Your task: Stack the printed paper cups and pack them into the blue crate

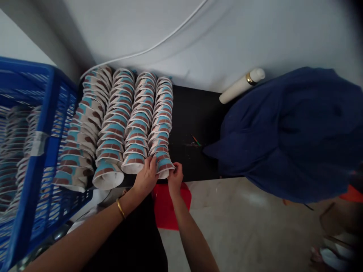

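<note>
Both hands meet at the near end of the rightmost stack of cups. The left hand lies over the left side of the end cup, fingers curled down onto its rim, a gold bangle on the wrist. The right hand pinches the same rim from the right, thumb and fingers narrowed onto the paper. Together they hold the end cup between them, so this stack starts right at the fingertips and runs away from the person toward the wall.

To handle this well, the grip should stay light and on the rim only, since thin paper cups dent easily. Any pull should run straight along the line of the stack, so the nested cups do not buckle or roll sideways into the neighbours.

Three more stacks of the same brown and teal cups lie just left of the held stack, side by side and touching, all on the black worktop. Left of those stands a blue crate with further cups inside. Right of the held stack, a small bit of coloured debris lies on the bare worktop. Beyond it sit a dark blue cloth bundle and a white bottle with a gold band, lying near the wall. Below the hands, a red object stands on the floor.
</note>
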Action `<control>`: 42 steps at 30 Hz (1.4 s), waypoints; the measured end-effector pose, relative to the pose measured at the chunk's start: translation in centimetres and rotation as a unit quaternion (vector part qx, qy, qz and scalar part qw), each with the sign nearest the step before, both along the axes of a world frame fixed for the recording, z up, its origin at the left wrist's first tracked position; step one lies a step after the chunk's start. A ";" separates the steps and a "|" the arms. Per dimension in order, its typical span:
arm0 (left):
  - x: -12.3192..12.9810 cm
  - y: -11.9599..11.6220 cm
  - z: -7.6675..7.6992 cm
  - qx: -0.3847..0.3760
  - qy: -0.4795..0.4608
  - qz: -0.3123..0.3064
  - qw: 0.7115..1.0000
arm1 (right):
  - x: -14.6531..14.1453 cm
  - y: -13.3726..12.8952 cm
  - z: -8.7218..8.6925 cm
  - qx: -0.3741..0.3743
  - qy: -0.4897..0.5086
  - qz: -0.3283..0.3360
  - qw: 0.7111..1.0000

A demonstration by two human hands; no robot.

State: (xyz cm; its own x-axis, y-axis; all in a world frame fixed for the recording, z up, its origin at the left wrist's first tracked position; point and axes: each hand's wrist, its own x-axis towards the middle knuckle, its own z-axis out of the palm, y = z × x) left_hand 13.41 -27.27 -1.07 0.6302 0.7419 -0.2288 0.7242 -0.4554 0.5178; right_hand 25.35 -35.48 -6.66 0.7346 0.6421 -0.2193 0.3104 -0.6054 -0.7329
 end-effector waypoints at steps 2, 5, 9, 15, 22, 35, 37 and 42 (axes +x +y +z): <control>0.3 0.2 0.1 -0.004 0.041 -0.002 0.999 | -0.2 -0.1 0.0 -0.014 -0.007 0.019 1.000; 0.6 0.7 0.4 -0.001 0.074 -0.008 0.997 | 0.3 0.4 0.3 -0.035 -0.021 0.065 0.997; 1.1 1.5 0.7 0.007 0.103 -0.019 0.994 | 1.8 1.1 1.5 -0.032 -0.069 0.111 0.991; 1.0 1.6 0.5 0.016 0.129 -0.024 0.991 | 1.9 1.5 1.3 0.032 -0.091 0.180 0.979; 0.6 1.5 0.1 0.021 0.140 -0.025 0.990 | 2.3 2.1 1.3 0.067 -0.142 0.215 0.964; 1.8 2.3 0.8 0.022 0.135 -0.023 0.990 | 6.6 4.3 3.9 0.083 -0.032 0.383 0.920; 2.5 2.7 1.3 0.026 0.139 -0.024 0.990 | 7.5 4.5 4.4 0.102 0.037 0.387 0.916; 3.5 3.9 2.4 0.037 0.150 -0.032 0.988 | 8.9 5.6 4.6 0.136 0.206 0.318 0.916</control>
